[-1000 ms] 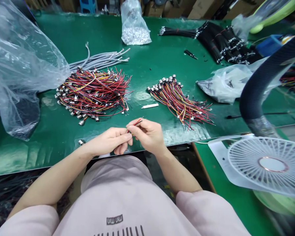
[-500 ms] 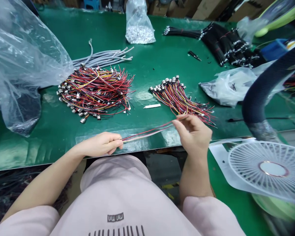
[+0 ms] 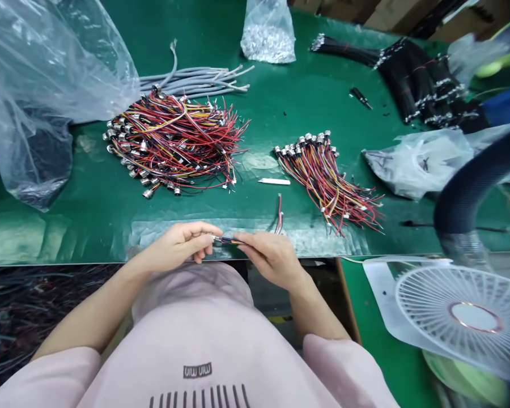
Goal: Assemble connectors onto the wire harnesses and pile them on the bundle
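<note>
Left hand (image 3: 182, 245) is pinching a wire harness (image 3: 228, 241) by its silvery connector (image 3: 215, 237), right hand (image 3: 274, 255) is gripping its wires just beside, free ends (image 3: 279, 218) are sticking out past that grip over the worktop (image 3: 212, 208).

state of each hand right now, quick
Left hand: closed, holding the silvery end of a thin multicoloured wire bundle.
Right hand: closed, pinching the same bundle.

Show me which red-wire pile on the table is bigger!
The left pile of red, black and yellow wires; it spreads wider than the right pile.
</note>
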`<state>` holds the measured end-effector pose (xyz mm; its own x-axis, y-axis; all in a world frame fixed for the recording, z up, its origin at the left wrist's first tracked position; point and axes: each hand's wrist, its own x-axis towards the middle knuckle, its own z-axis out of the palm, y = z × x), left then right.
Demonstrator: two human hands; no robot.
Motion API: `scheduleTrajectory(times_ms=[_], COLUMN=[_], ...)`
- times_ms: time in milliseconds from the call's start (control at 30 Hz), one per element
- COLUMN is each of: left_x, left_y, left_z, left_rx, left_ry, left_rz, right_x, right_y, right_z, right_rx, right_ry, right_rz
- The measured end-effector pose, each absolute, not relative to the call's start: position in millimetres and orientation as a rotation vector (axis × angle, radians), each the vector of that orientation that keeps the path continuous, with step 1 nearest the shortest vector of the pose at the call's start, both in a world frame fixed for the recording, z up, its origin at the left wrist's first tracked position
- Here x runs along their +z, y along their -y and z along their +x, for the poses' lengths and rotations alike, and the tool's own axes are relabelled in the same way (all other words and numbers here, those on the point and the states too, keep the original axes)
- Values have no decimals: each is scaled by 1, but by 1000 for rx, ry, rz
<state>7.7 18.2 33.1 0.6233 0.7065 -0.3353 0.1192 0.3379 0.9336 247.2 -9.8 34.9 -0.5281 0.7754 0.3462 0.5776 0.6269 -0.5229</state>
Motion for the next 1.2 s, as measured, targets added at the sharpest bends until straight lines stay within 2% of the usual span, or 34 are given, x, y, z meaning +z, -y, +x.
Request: scheduleTrajectory(times_ms=[300, 533, 767, 1000, 1200], left_x=[27, 20, 19, 24, 23], left_y=[-8, -7, -6, -8, -9], left_z=[6, 2, 2, 7, 12], left_rx=[650, 726, 791, 783, 840], left_ry=[-885, -799, -814, -997, -999], left_rz=[1156, 1385, 1432, 1166, 1022], right_x=[46, 44, 40, 48, 47], right_y=[13, 12, 14, 11, 9], right_z=[228, 215, 205, 214, 220], right_rx=[600, 716, 431, 580, 298], right_ry=[2105, 2063, 2143, 2134, 2284], right_rz=[-1098, -1130, -1103, -1074, -1015])
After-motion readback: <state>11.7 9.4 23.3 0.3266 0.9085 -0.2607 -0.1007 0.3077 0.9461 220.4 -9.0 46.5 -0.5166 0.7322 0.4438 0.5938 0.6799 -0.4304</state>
